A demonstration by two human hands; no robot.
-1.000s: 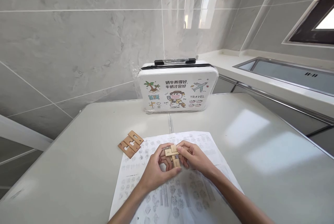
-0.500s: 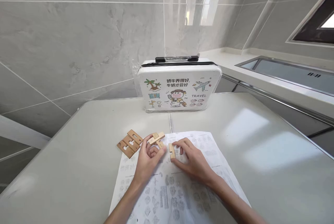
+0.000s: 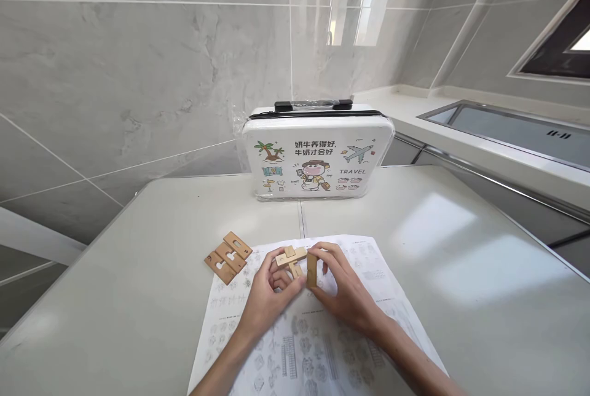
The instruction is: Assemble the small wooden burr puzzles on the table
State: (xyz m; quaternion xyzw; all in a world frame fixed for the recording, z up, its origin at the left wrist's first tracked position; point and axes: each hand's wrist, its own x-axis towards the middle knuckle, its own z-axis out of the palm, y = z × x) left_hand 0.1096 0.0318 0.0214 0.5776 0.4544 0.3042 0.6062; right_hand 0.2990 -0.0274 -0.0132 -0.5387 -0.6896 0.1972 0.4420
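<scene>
My left hand (image 3: 266, 288) pinches a small cross of joined wooden puzzle pieces (image 3: 290, 258) just above the printed instruction sheet (image 3: 318, 347). My right hand (image 3: 343, 288) grips a single wooden puzzle piece (image 3: 312, 269) upright, right beside the cross and nearly touching it. Both hands hover over the upper part of the sheet. Three more flat notched wooden pieces (image 3: 227, 256) lie side by side on the table to the left of my left hand.
A white cartoon-printed travel case (image 3: 318, 153) wrapped in plastic stands upright at the table's (image 3: 138, 273) far edge against the tiled wall. A counter with a sunken sink (image 3: 516, 128) runs along the right side.
Half a second ago the hands were apart, the left holding the cross near the loose pieces. They have since come together over the sheet, bringing the single piece beside the cross.
</scene>
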